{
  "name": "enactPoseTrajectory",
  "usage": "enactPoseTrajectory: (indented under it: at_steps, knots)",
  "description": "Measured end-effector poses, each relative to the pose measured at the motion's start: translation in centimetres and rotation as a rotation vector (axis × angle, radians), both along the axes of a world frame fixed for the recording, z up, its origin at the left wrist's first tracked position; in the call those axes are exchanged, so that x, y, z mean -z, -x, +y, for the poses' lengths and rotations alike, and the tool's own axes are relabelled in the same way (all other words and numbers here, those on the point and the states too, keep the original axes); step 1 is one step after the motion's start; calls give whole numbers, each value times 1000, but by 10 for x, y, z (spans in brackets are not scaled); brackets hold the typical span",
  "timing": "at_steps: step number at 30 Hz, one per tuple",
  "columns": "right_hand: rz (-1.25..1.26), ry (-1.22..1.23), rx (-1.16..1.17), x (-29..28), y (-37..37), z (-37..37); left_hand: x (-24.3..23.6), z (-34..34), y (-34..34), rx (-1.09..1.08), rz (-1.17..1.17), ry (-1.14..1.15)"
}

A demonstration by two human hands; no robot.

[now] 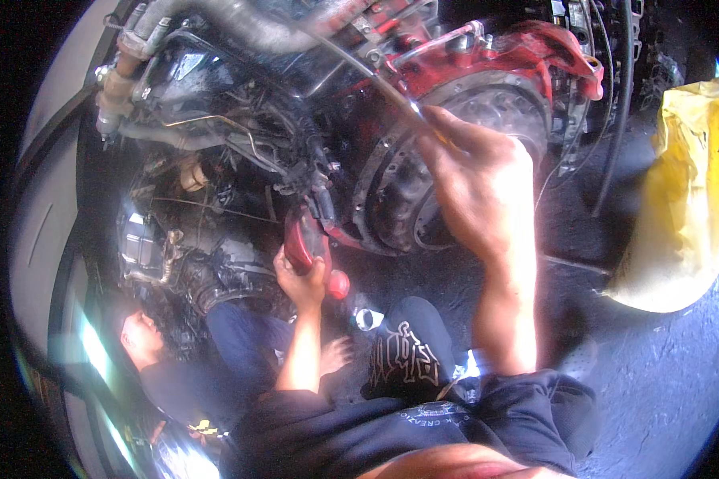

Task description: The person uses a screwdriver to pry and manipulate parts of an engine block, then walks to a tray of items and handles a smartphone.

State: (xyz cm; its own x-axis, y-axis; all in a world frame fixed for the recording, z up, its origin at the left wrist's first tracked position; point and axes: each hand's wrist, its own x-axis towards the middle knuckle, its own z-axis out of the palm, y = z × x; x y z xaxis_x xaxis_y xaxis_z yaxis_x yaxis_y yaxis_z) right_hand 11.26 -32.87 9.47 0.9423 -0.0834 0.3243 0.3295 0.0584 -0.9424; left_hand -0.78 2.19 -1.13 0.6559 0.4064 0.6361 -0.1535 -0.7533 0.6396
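Note:
My right hand (475, 164) is closed on a long thin metal rod (395, 96), raised in front of the flywheel (487, 112) of a large engine with red-painted parts (527, 48). Lower and to the left, my left hand (299, 275) is closed round a red metal piece (302, 231) on the engine, just below a dark fitting (321, 198). A small round red object (338, 284) shows beside that hand. Pipes and hoses (216, 128) run across the engine above.
A co-worker (152, 359) lies or sits low at the left, a bare hand (335, 355) near my left forearm. A yellow sack (671, 191) stands at right on the dark floor (647, 367). Hanging hoses (619, 128) border the engine, and more machinery (216, 263) lies at lower left.

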Motion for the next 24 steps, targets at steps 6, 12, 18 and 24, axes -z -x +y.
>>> enactPoseTrajectory:
  at_steps: [6, 12, 18, 24]
  knots:
    - [-30, -9, -12, 0, -2, -3, -5, -9, 0, -21, 40, -18]
    - [-31, 24, -23, 5, -10, -7, -1, -1, 0, -5, 3, 39]
    - [-104, 74, -2, 18, -24, -9, 3, 3, 1, -12, -9, 30]
    - [-98, 43, 7, 21, -25, -8, 2, -1, -4, -9, -20, 49]
